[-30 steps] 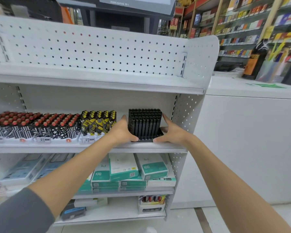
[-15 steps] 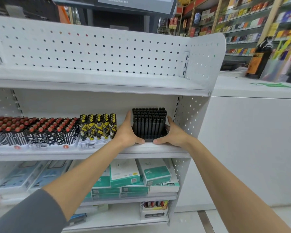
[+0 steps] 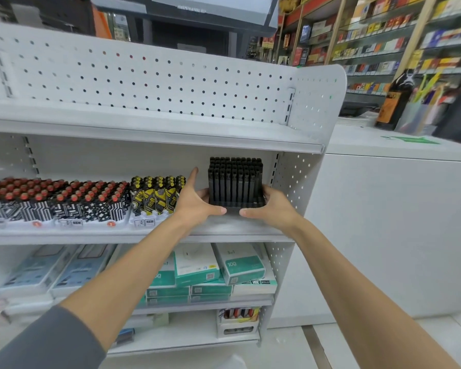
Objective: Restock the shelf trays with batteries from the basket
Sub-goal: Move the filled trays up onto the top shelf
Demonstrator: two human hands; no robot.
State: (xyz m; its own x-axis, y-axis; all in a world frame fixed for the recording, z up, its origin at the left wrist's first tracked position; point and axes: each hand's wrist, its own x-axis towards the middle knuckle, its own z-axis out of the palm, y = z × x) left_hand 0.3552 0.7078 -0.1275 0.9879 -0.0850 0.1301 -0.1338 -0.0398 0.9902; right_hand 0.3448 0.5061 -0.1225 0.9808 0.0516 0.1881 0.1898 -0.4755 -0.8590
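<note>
L hand (image 3: 197, 202): on the left side of the black tray (image 3: 234, 208). Thumb lies along the tray's front bottom edge, forefinger sticks straight up by the left wall, other fingers hidden behind. Clamped on the tray, not spread.
R hand (image 3: 273, 206): same on the right side. Thumb on the front bottom edge, fingers wrapped round the right wall, tips out of sight. Also clamped on.
Thumbs: tips point at each other across the tray front, small gap btwn them.
Batteries (image 3: 236, 179): plain black, upright, packed in tight rows in the tray, tops approx. level.
Tray spot: right end of the middle shelf (image 3: 224, 230), set back from the front lip, near the perforated side panel (image 3: 298, 182). Can't tell if the base sits flat or is lifted a touch.
Left neighbours: yellow-and-black packs (image 3: 157, 194) just beside the L hand; further left, red-capped packs (image 3: 51, 198) w/ black-and-white patterns, in white trays w/ labels.
Shelf below: teal-and-white boxes (image 3: 205, 270), stacked, some tilted.
Up top: pegboard back (image 3: 144, 81) above the upper shelf.
Right of unit: white counter (image 3: 397, 209), dark bottle (image 3: 391, 102) on it, blurred.
Arms: grey sleeve (image 3: 37, 342) on the left arm, right forearm bare.
</note>
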